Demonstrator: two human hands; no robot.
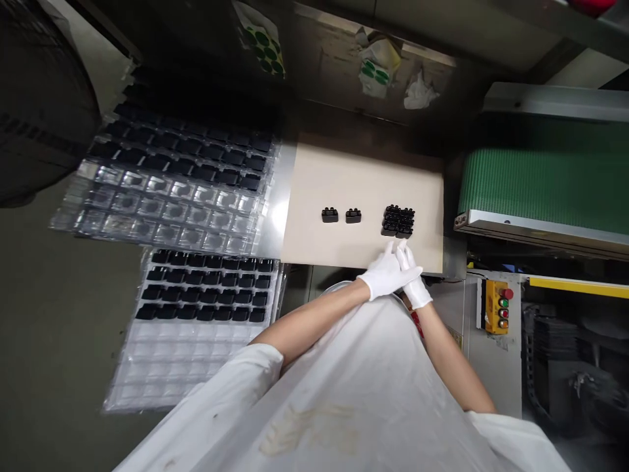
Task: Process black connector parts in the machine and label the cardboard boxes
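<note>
Both hands wear white gloves and meet at the board's front edge, overlapping. My left hand [386,274] has its fingers stretched forward, with its thumb across the other glove. My right hand [415,288] also points its fingers forward, partly hidden behind the left. No object shows in either hand. Just beyond the fingertips is a tight cluster of small black plastic parts [398,220]; whether the fingers touch it I cannot tell. Two single black parts, one [329,215] further left and another [353,216] nearer, stand apart on the beige board [339,170].
At left lie stacked clear trays [177,211], black pieces filling their far rows. Below them sits a white tray [162,357] with black pieces. A green conveyor belt [545,183] stands at right, above a yellow button box [496,308]. A fan [44,105] occupies the far left.
</note>
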